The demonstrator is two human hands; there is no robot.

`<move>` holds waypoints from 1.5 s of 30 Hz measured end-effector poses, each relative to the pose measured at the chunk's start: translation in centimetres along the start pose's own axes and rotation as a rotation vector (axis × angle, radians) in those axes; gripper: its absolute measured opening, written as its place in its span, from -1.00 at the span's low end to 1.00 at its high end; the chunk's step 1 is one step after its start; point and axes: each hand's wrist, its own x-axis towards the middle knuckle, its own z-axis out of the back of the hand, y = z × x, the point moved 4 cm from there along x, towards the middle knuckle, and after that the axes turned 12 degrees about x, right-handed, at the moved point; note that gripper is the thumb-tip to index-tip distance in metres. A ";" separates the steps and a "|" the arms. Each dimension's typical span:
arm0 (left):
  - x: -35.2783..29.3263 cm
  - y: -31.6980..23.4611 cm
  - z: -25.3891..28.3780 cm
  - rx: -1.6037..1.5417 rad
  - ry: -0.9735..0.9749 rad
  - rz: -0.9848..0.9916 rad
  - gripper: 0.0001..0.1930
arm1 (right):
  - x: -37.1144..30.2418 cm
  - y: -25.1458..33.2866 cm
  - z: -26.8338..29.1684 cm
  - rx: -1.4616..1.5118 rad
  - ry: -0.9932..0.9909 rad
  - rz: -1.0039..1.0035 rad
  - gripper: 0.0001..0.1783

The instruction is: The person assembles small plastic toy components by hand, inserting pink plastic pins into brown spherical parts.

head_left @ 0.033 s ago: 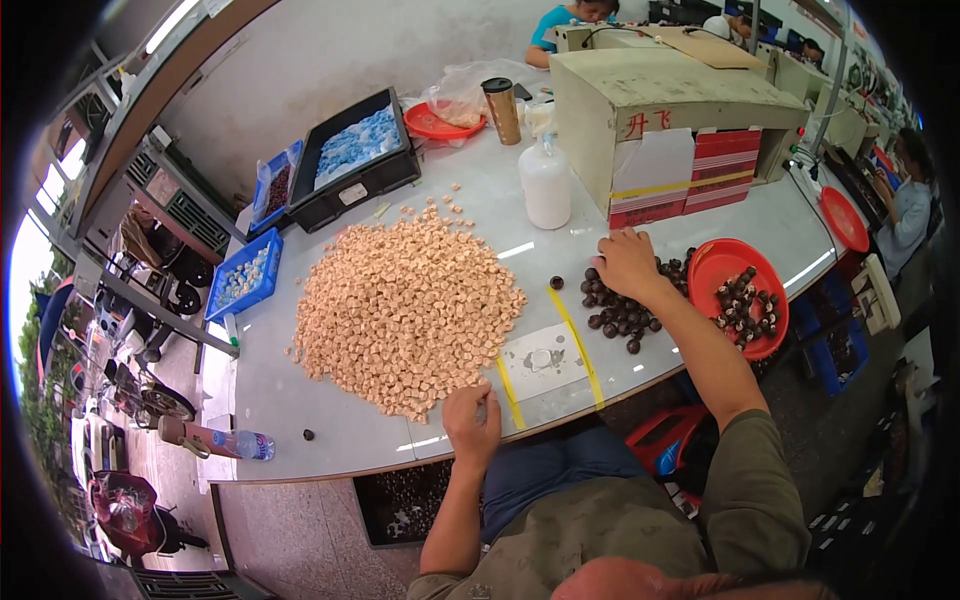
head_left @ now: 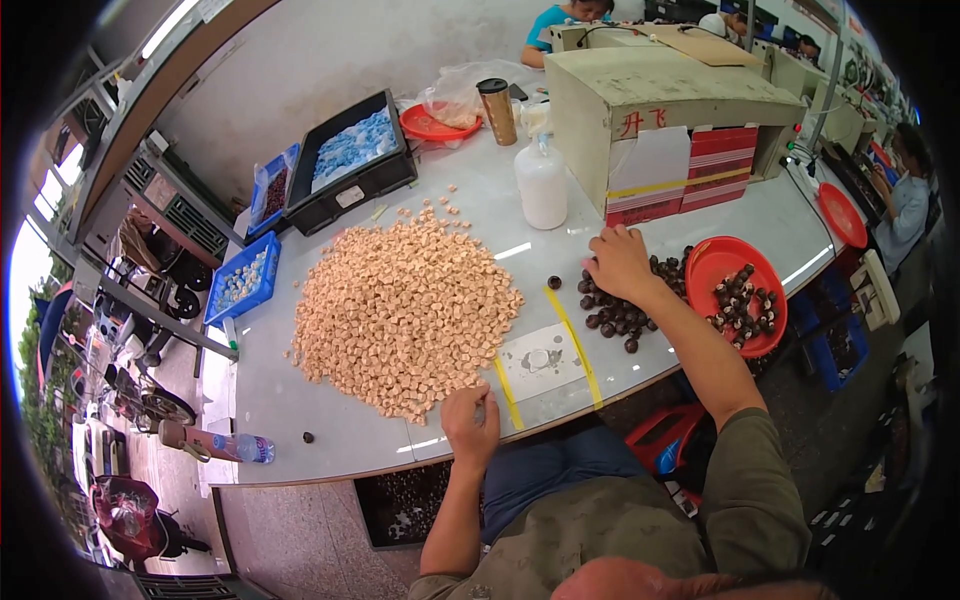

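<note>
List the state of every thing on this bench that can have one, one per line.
Left hand: fingers pinched at the near edge of the heap of small tan pieces.
Right hand: resting on the pile of dark round pieces.
Red round bowl: partly filled with dark pieces.
White plastic pump bottle: upright.
Black plastic tray: holds blue pieces.
Brown tumbler: upright, lidded.

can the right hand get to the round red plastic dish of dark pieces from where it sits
Probably yes. The right hand rests on the loose dark round pieces on the table, and the round red plastic dish lies just to its right, open-topped. Nothing stands between them, so a short sideways move looks enough.
</note>
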 end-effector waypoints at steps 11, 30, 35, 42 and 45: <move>1.5 1.1 -0.7 -0.104 0.051 0.203 -0.84 | 0.3 4.5 -4.5 0.083 -0.028 0.357 -0.91; 9.1 -1.7 -5.0 0.462 0.383 -0.280 -0.89 | -16.8 2.6 -0.2 0.965 -0.300 0.158 -0.59; 6.1 -2.7 -2.9 0.434 0.520 -0.209 -0.83 | -16.2 1.5 -0.7 0.976 -0.212 0.173 -0.65; 5.7 -3.4 -1.9 0.390 0.534 -0.127 -0.81 | -16.0 1.0 -0.8 1.070 -0.243 0.172 -0.66; 6.0 -3.5 -1.8 0.279 0.576 -0.274 -0.86 | -16.5 1.4 -2.3 1.351 -0.252 0.214 -0.68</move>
